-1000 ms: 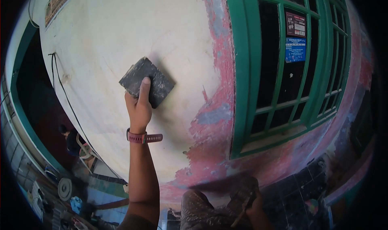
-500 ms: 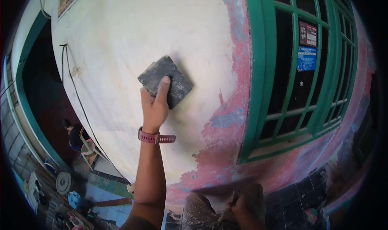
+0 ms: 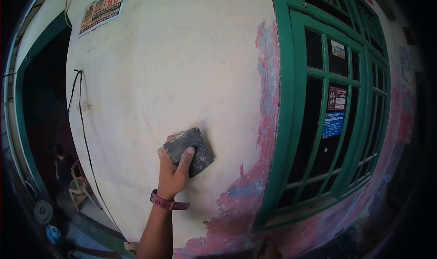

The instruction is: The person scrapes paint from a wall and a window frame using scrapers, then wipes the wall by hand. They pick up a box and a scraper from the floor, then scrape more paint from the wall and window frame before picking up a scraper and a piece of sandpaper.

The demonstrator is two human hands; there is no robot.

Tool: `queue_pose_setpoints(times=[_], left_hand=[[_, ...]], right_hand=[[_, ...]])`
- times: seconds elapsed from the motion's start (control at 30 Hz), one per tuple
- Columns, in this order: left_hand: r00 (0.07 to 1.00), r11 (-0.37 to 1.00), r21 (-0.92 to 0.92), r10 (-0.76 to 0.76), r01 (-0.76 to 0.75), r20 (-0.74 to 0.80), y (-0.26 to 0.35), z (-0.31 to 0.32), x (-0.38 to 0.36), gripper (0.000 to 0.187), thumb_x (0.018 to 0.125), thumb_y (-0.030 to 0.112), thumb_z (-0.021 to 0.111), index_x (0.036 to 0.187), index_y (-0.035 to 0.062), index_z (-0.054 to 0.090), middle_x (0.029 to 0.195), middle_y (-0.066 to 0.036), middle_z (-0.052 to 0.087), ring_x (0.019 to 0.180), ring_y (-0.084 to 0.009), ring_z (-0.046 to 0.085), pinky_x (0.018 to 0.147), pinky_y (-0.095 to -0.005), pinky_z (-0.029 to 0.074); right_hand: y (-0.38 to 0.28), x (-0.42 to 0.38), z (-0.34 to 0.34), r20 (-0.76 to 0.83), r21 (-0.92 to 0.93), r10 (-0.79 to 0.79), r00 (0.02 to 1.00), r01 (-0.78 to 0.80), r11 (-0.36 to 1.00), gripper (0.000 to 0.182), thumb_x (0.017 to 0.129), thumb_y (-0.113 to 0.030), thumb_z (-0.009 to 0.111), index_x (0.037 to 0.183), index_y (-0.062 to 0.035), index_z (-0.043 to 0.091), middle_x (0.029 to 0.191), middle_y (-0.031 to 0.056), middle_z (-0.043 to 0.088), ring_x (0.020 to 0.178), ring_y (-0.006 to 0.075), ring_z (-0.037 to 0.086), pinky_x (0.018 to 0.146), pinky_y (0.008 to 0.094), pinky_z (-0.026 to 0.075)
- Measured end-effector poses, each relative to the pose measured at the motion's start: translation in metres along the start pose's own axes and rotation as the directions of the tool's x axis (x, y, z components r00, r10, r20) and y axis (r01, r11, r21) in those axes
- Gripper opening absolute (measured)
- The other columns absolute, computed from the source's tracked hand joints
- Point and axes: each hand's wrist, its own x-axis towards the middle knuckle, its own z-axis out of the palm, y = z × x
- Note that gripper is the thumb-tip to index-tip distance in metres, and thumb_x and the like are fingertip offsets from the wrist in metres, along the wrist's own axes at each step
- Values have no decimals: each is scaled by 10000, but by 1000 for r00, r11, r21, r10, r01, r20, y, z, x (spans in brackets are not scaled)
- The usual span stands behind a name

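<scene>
My left hand (image 3: 175, 170), with a maroon watch (image 3: 169, 203) at the wrist, grips a dark, dust-smeared piece of folded sandpaper (image 3: 193, 150). The thumb lies across its near face while the other fingers are mostly hidden behind it. Pale plaster covers the wall (image 3: 182, 67) around the sandpaper. Lower right of it, the coating gives way to patchy pink and blue-grey paint (image 3: 248, 188). At the bottom edge, my right hand (image 3: 267, 250) shows only dimly in shadow; its fingers and anything in them cannot be made out.
A green barred window (image 3: 296, 122) stands to the right, with stickers (image 3: 334, 124) on its glass. A black cable (image 3: 86, 140) hangs at the left beside a dark doorway (image 3: 45, 104). A person (image 3: 61, 165) is near a chair (image 3: 77, 186) there. A printed plate (image 3: 102, 10) is fixed high up.
The view has tilted upward, showing more upper wall and window. My left hand and the sandpaper appear lower in view. My right hand, earlier closed around something at my lap, has nearly left the frame.
</scene>
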Motion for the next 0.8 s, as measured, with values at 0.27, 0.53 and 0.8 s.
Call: queue_pose_setpoints(times=[0.27,0.53,0.8], left_hand=[[998,998,67,9,-5,-60,0,4,-1,317,1022,248,647,1230,26,736,1267,-105,669,1151,-277,506,1082,-410,322],[998,970,235,67,-62,-13,1,-4,1,327,990,269,670,1220,45,735,1240,-97,661,1146,-282,486,1061,-417,330],[993,959,262,113,-104,-20,3,-3,2,304,973,257,662,1149,20,735,1171,-104,651,1081,-264,531,987,-409,312]], right_hand=[[-197,-158,358,549,-113,-607,574,771,627,256,1013,-339,736,968,-145,576,745,-29,561,608,100,557,564,281,484],[-261,-205,538,754,-192,-586,-298,752,-631,310,913,-208,832,912,-3,599,762,101,704,656,174,696,629,348,551],[-298,-182,592,754,-220,-547,-363,645,-732,384,872,-270,860,902,7,595,760,171,726,678,293,749,640,395,565]])
